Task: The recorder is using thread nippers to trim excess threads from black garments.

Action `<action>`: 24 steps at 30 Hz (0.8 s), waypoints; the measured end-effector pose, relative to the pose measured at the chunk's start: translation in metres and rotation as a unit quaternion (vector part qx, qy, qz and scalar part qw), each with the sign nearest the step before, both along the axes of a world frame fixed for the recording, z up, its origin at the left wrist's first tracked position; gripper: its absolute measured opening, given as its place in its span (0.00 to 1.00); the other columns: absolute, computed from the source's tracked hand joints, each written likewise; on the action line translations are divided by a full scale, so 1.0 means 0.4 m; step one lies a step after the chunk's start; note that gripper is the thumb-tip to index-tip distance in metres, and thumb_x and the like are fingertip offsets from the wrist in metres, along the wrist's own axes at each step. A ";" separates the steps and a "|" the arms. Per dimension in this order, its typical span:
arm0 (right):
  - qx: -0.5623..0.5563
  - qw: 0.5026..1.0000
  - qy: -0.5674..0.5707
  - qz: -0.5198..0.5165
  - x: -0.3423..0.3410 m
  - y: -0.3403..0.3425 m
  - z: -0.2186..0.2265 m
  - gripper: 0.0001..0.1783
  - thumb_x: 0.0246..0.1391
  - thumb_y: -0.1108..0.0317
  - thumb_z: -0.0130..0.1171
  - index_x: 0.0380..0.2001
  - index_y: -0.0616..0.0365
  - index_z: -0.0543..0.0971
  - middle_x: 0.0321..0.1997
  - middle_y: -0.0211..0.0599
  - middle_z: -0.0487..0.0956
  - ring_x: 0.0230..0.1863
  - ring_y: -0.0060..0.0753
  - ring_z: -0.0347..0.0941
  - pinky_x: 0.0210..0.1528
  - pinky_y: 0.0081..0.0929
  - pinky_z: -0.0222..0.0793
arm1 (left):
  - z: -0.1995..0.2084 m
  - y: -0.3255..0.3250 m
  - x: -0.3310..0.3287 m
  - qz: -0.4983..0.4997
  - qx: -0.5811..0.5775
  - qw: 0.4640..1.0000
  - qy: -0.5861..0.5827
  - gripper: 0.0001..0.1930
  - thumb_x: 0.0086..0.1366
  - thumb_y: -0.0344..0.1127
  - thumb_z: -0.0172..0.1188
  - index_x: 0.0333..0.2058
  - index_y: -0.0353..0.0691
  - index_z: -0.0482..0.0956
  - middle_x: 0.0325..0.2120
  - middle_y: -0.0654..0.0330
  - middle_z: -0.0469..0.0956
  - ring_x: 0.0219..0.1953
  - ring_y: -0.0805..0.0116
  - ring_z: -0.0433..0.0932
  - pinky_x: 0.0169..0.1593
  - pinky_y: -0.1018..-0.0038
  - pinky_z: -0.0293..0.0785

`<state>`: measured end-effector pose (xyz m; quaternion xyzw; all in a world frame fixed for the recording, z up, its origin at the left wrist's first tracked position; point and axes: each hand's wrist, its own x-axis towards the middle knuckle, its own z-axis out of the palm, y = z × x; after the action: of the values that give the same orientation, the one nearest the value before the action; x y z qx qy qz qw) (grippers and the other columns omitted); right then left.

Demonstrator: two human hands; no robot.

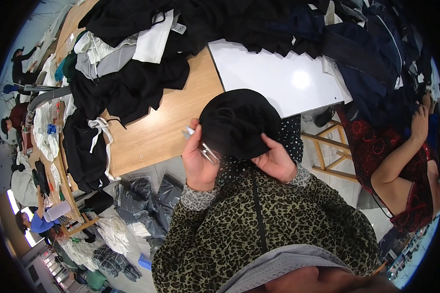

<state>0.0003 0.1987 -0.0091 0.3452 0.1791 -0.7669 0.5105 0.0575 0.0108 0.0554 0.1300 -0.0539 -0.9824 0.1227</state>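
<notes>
In front of my body I hold a rounded piece of black cloth (239, 122) between both hands, over the table's near edge. Whether it is a cap or a bunched garment I cannot tell. My left hand (200, 163) grips its left edge. A small pair of metal thread snips (209, 154) also sits in that hand, with the pale blade tips poking out past the thumb. On the lower right edge of the cloth, my right hand (277, 160) pinches with thumb and fingers; its fingertips are partly hidden by the fabric.
Black garments (127, 93) pile up on the wooden tabletop (166, 122), with navy ones (362, 53) beyond a white board (278, 78). At right sits another person (401, 171) near a wooden stool (330, 146). Plastic-wrapped bundles (137, 200) lie on the floor.
</notes>
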 end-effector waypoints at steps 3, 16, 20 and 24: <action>-0.097 0.981 0.087 -0.145 -0.029 0.064 0.026 0.25 0.62 0.53 0.42 0.52 0.63 0.67 0.54 0.43 0.72 0.54 0.43 0.69 0.58 0.42 0.64 | -0.044 -0.062 0.035 0.066 0.024 0.998 -0.001 0.15 0.68 0.28 0.41 0.51 0.39 0.70 0.49 0.51 0.72 0.53 0.61 0.71 0.58 0.64 0.67; -0.198 0.943 0.114 -0.241 -0.107 0.202 0.009 0.24 0.64 0.57 0.38 0.51 0.67 0.68 0.55 0.51 0.71 0.58 0.48 0.66 0.60 0.47 0.61 | -0.115 -0.125 0.096 0.113 0.000 0.965 -0.236 0.15 0.67 0.28 0.45 0.51 0.43 0.72 0.40 0.55 0.78 0.38 0.65 0.79 0.35 0.74 0.79; -0.174 0.949 0.108 -0.239 -0.111 0.201 0.008 0.23 0.64 0.58 0.38 0.50 0.67 0.69 0.54 0.51 0.72 0.56 0.48 0.68 0.58 0.46 0.64 | -0.139 -0.135 0.113 0.109 0.003 0.969 -0.221 0.15 0.66 0.27 0.45 0.50 0.40 0.72 0.41 0.55 0.78 0.41 0.64 0.78 0.39 0.72 0.79; -0.146 0.954 0.093 -0.247 -0.109 0.191 0.025 0.23 0.64 0.58 0.38 0.50 0.67 0.69 0.54 0.51 0.72 0.56 0.48 0.68 0.57 0.47 0.65 | -0.160 -0.141 0.117 0.123 0.008 0.972 -0.201 0.14 0.66 0.26 0.44 0.49 0.35 0.71 0.43 0.53 0.76 0.45 0.61 0.76 0.48 0.67 0.76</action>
<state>-0.0431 0.2750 0.0007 0.2279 0.0214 -0.9154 0.3312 0.1044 -0.0454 -0.0087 0.3313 -0.0535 -0.9138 0.2287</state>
